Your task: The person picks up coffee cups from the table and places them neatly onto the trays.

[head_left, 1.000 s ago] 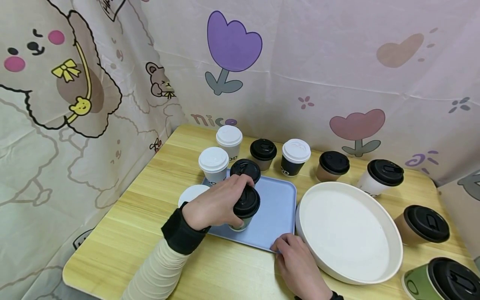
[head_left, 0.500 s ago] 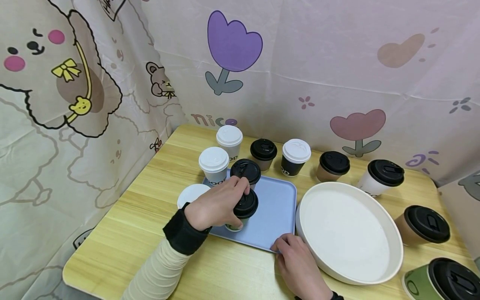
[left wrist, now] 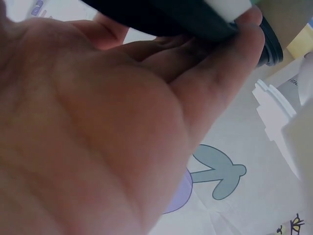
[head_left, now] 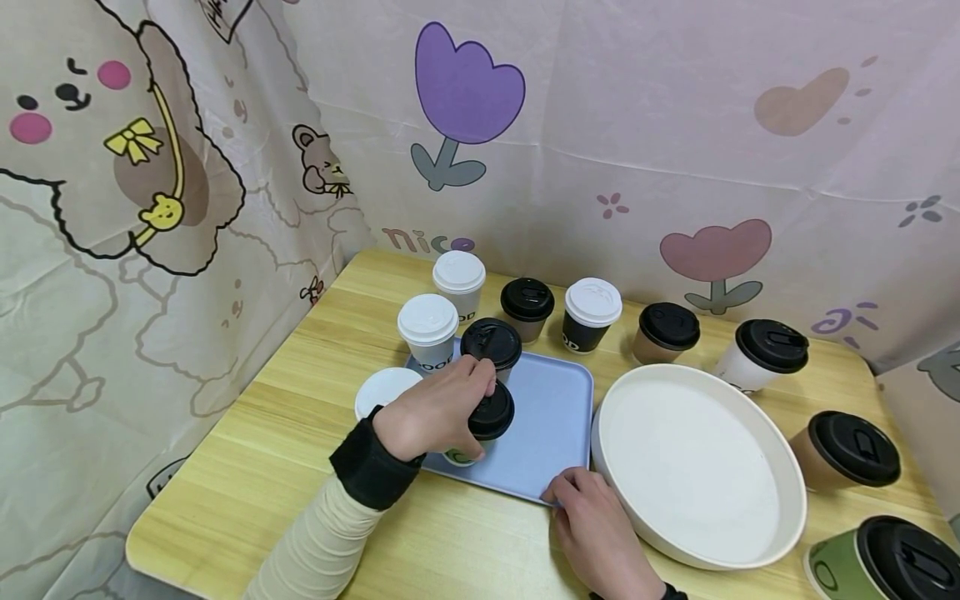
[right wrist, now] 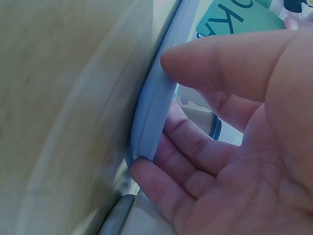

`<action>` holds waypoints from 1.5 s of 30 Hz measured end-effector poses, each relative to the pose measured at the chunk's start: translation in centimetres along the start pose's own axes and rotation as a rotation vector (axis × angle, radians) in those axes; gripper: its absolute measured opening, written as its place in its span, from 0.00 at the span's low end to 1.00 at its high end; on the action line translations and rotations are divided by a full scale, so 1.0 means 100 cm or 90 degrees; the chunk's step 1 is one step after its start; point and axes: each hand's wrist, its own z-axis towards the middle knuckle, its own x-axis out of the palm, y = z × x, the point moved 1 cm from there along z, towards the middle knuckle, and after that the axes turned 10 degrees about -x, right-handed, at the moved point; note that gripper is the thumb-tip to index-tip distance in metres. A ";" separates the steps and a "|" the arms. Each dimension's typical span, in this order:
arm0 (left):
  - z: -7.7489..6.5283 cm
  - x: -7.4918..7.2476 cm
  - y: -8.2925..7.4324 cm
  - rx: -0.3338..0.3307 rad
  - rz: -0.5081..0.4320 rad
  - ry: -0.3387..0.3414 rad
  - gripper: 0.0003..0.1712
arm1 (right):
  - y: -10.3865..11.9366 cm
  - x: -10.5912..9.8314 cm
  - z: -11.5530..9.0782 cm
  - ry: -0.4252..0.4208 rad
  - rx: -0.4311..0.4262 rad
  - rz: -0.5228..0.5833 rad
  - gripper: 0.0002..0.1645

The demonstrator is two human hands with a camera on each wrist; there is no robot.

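Observation:
My left hand grips a green paper cup with a black lid at the near-left part of a blue tray. The fingers come round the lid, and the thumb is low on the cup's near side. In the left wrist view the dark lid shows at the top. Directly behind is another black-lidded cup on the tray. My right hand holds the tray's near right corner; in the right wrist view, the thumb and fingers bend about its rim.
White-lidded cups stand along the tray's left side, one partly behind the left hand. More lidded cups line the table's back. A round white basin sits right of the tray, with a brown cup and a green cup beyond it.
My left hand has shifted the green cup slightly left and nearer on the tray, toward its near-left corner. The right hand has stayed at the tray's corner.

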 end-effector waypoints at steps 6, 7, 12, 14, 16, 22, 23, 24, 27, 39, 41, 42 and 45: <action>-0.003 -0.004 0.000 -0.031 -0.015 0.018 0.39 | 0.000 0.001 -0.001 -0.006 -0.008 -0.004 0.17; -0.003 -0.004 0.001 -0.042 -0.018 0.022 0.40 | 0.000 0.001 -0.001 -0.007 -0.009 -0.004 0.17; -0.005 -0.008 0.001 -0.082 -0.013 0.036 0.48 | 0.000 0.001 -0.001 -0.010 -0.007 0.004 0.17; -0.005 -0.009 0.000 -0.092 -0.002 0.041 0.52 | 0.000 0.001 -0.001 -0.009 -0.006 0.007 0.18; -0.005 -0.009 0.000 -0.100 0.010 0.046 0.54 | 0.000 0.000 -0.001 -0.007 -0.004 0.010 0.18; -0.007 -0.012 -0.001 -0.117 0.022 0.054 0.52 | -0.001 0.000 -0.001 -0.003 0.000 0.010 0.17; -0.007 -0.012 0.000 -0.116 0.020 0.054 0.52 | -0.001 0.000 -0.001 -0.003 -0.001 0.010 0.17; -0.007 -0.012 0.000 -0.114 0.018 0.055 0.51 | -0.001 0.000 -0.001 -0.004 -0.001 0.009 0.17; -0.008 -0.013 0.001 -0.108 0.012 0.056 0.51 | -0.002 0.001 -0.001 -0.008 -0.006 0.006 0.17; -0.028 -0.035 0.005 -0.099 -0.035 0.005 0.50 | 0.000 0.004 -0.001 -0.028 -0.024 0.003 0.17; -0.029 -0.045 0.006 -0.085 -0.036 -0.004 0.48 | 0.000 0.003 -0.001 -0.025 -0.019 0.004 0.17; -0.028 -0.050 0.007 -0.078 -0.032 -0.009 0.47 | 0.000 0.003 -0.001 -0.025 -0.018 0.004 0.17; -0.021 -0.069 0.012 -0.070 -0.024 -0.016 0.44 | -0.001 0.003 -0.002 -0.025 -0.018 0.001 0.18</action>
